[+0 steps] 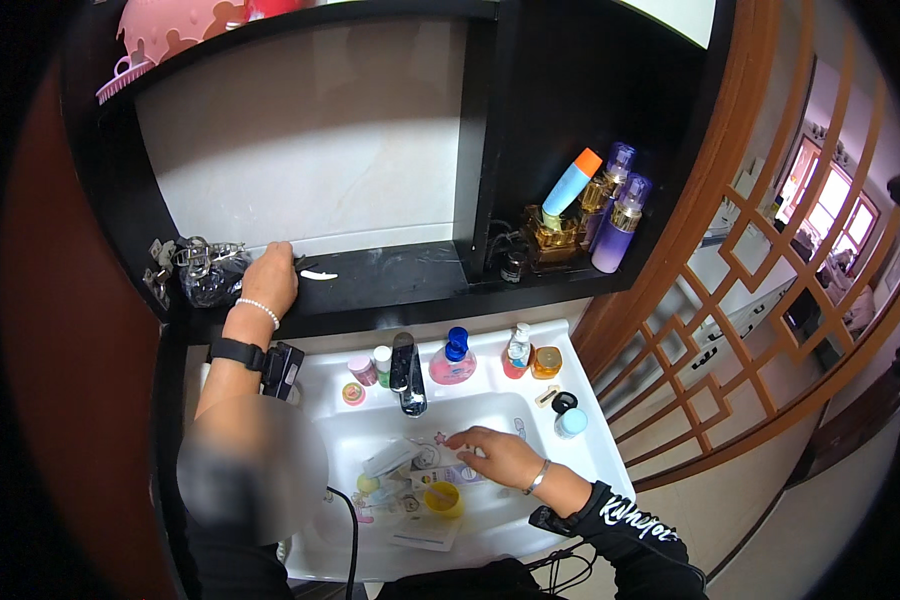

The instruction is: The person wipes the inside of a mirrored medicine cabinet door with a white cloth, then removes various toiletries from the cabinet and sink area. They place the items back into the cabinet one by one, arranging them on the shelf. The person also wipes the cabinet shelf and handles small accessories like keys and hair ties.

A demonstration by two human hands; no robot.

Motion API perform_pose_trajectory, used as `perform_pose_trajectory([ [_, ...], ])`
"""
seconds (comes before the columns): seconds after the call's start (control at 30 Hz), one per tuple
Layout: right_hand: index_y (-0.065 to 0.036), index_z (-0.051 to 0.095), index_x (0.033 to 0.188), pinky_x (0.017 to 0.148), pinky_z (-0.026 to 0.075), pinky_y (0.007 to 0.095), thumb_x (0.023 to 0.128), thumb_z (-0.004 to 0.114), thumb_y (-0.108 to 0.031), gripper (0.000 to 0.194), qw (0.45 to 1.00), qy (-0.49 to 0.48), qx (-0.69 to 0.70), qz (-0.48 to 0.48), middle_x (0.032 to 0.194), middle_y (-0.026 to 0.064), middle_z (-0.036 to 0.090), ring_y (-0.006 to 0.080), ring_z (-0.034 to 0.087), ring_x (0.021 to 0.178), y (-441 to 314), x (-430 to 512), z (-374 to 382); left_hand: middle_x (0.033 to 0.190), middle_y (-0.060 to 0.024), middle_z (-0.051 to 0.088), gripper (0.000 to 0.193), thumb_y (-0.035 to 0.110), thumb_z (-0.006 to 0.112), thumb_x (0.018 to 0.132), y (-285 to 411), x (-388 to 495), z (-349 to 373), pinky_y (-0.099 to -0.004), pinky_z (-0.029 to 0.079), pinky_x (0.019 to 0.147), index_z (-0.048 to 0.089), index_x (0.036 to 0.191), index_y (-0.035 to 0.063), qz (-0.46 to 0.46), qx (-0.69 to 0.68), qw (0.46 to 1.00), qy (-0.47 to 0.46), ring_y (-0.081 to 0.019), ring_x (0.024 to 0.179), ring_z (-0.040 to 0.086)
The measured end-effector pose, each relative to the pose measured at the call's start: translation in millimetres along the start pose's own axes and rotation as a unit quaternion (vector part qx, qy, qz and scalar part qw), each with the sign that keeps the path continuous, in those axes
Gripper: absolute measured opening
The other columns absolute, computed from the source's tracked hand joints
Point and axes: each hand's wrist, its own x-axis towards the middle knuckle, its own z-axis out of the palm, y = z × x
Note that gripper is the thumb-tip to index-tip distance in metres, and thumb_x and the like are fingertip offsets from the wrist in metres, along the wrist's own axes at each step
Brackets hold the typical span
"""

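Note:
My left hand (271, 279) is on the left part of the black shelf (390, 274), beside a dark plastic bag (214, 281) with a metallic claw clip (202, 255) on it. Its fingers are turned away, so what they hold is hidden. Just right of it lie a small white object (319, 275) and thin dark pieces. My right hand (499, 457) hovers over the white sink (510, 412) with fingers apart and nothing in them. Below it in the basin are a yellow cup (443, 499), a long printed box (450, 475) and clear plastic packages (391, 457).
A black faucet (409, 375) stands at the sink's back, near a pink pump bottle (453, 364), a second pump bottle (518, 352) and an amber jar (547, 362). Purple bottles (615, 236) fill the right compartment. A wooden lattice (705, 375) borders the right; a black cable (354, 532) hangs in front.

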Motion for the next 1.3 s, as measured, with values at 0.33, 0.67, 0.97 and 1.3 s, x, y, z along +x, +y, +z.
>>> perform_pose_trajectory([
  [0.33,-0.010,0.057,0.122,0.071,0.045,0.0196,0.089,0.061,-0.010,0.033,0.953,0.142,0.254,-0.089,0.084,-0.0010,0.059,0.0068,0.055,0.077,-49.1,56.4,-57.7,0.071,-0.0121,0.058,0.005,0.010,0.059,0.086,100.3,-48.3,-57.5,-0.0346,0.047,0.058,0.057,0.087,0.0051,0.077,-0.380,0.922,0.023,-0.0250,0.062,0.058],
  [0.67,-0.001,0.057,0.112,0.066,0.046,0.0211,0.094,0.056,-0.011,0.021,0.887,0.143,0.434,-0.074,0.085,0.0030,0.061,0.0077,0.055,0.072,-86.5,71.3,-72.7,0.082,-0.0029,0.059,0.009,0.004,0.050,0.093,157.1,-80.0,-62.2,-0.0200,0.044,0.057,0.054,0.099,-0.0005,-0.034,-0.730,0.633,-0.256,-0.0058,0.064,0.052],
  [0.97,-0.005,0.058,0.102,0.063,0.047,0.0232,0.095,0.054,-0.020,0.018,0.895,0.229,0.368,-0.108,0.085,0.0072,0.065,0.0103,0.057,0.064,-72.0,64.6,-95.5,0.094,-0.0058,0.060,0.023,0.003,0.049,0.091,132.5,-85.0,-64.3,-0.0206,0.045,0.060,0.046,0.114,0.0018,-0.015,-0.714,0.686,-0.141,-0.0076,0.070,0.054],
  [1.3,-0.007,0.065,0.112,0.066,0.053,0.0226,0.094,0.053,-0.011,0.022,0.874,0.443,0.166,-0.111,0.105,0.0058,0.066,0.0117,0.064,0.092,-12.5,116.3,-194.2,0.131,-0.0166,0.047,0.064,0.000,0.072,0.068,-35.9,-69.6,-90.5,-0.0439,0.036,0.105,0.049,0.127,0.0069,-0.076,-0.001,0.965,0.250,-0.0363,0.124,0.043],
])
